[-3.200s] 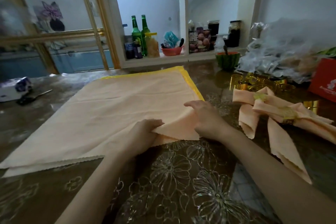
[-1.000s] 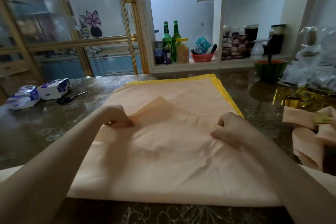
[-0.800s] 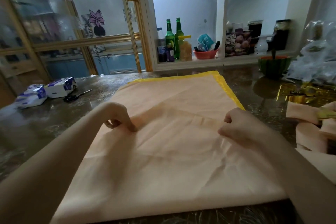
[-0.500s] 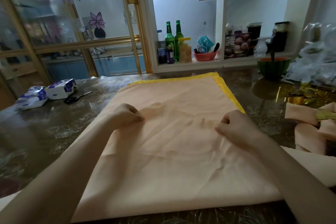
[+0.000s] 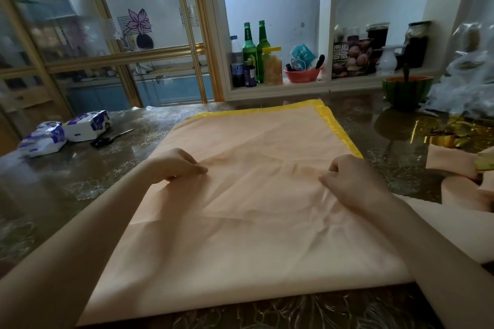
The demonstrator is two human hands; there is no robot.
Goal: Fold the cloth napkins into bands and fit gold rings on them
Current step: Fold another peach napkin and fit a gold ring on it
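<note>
Seen from the head camera, a peach napkin (image 5: 254, 222) lies spread flat on the table (image 5: 80, 187), filling the middle of the picture. It rests on a yellow cloth (image 5: 334, 123), which shows only as a strip along the napkin's far and right edges.

Both hands are on the napkin, well apart from each other, about halfway up it. The left hand (image 5: 176, 164) sits near the napkin's left edge, with its fingers curled and pinching a low ridge of fabric. The right hand (image 5: 347, 176) sits near the napkin's right edge, also with curled fingers nipping the fabric. A wrinkled fold line runs across the napkin between the two hands.

To the right of the napkin, at the edge of the picture, lie folded napkins (image 5: 454, 163) in the same peach colour. Beyond them is a shiny heap of gold rings (image 5: 438, 136).

To the left of the napkin lie two tissue packs (image 5: 88, 121) and, just beside them, a pair of scissors (image 5: 111, 137).

Beyond the napkin's far right corner stands a green bowl (image 5: 406, 91). Behind the napkin, a shelf holds two green bottles (image 5: 250, 48) and a red bowl (image 5: 302, 75).
</note>
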